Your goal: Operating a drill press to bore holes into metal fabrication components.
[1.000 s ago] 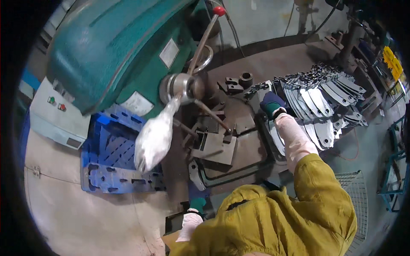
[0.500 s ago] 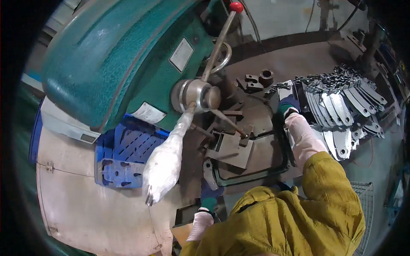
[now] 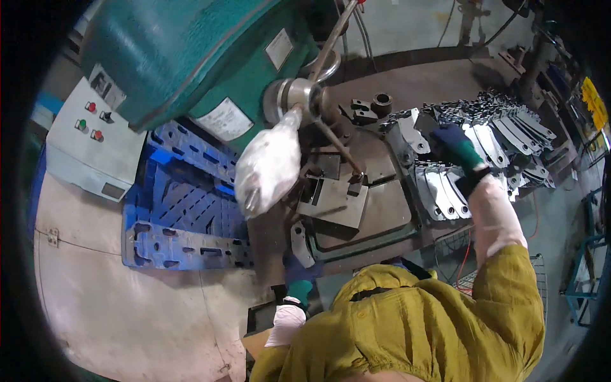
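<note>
My left hand, in a dark blue and green glove, grips the lower end of a flat metal plate by the worktable's front left corner. My right hand, gloved alike, reaches over the pile of flat metal plates on the right. One loose metal plate lies just left of its fingers. Those fingers are dark and partly hidden, so their grip does not show. Between my hands, a steel block fixture sits on the machine's table, with a bar handle slanting down toward it.
A large green machine fills the upper left, its lever wrapped in white hanging over the table. Behind the lever stands a blue plastic pallet. A grey control box has red and green buttons. A metal ring lies behind the fixture.
My right hand has moved right, from beside the loose plate to over the pile. The left hand keeps its plate near the table corner. The whole view has shifted somewhat.
</note>
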Demonstrator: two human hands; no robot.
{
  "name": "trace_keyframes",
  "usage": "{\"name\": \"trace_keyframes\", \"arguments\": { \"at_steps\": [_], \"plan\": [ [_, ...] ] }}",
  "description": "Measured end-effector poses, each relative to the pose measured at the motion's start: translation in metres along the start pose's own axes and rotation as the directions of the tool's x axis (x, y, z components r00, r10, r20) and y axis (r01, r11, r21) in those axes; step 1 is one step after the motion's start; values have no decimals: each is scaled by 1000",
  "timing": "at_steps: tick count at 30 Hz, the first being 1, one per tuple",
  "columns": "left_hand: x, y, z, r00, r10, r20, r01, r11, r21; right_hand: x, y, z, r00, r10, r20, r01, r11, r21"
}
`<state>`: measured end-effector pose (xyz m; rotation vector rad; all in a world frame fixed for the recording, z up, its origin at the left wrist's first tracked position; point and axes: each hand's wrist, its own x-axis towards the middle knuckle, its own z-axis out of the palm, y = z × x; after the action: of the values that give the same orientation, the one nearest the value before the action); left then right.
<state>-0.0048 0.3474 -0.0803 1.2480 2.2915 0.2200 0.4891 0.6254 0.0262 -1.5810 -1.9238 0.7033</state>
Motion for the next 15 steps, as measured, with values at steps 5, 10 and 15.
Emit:
{"name": "trace_keyframes", "arguments": {
  "at_steps": [5,10,15],
  "plan": [
    [-10,45,-32,867,413,-278,-474,856,-205,-77,-59,-35,892,-327,311,299,945,134],
    [-21,113,-68,548,823,-147,-827,507,-242,-103,-108,17,519,-727,450,665,674,322],
    [-20,129,-98,463,736,494,-364,666,-651,-77,-150,77,279,-853,441,606,513,608]
  ]
}}
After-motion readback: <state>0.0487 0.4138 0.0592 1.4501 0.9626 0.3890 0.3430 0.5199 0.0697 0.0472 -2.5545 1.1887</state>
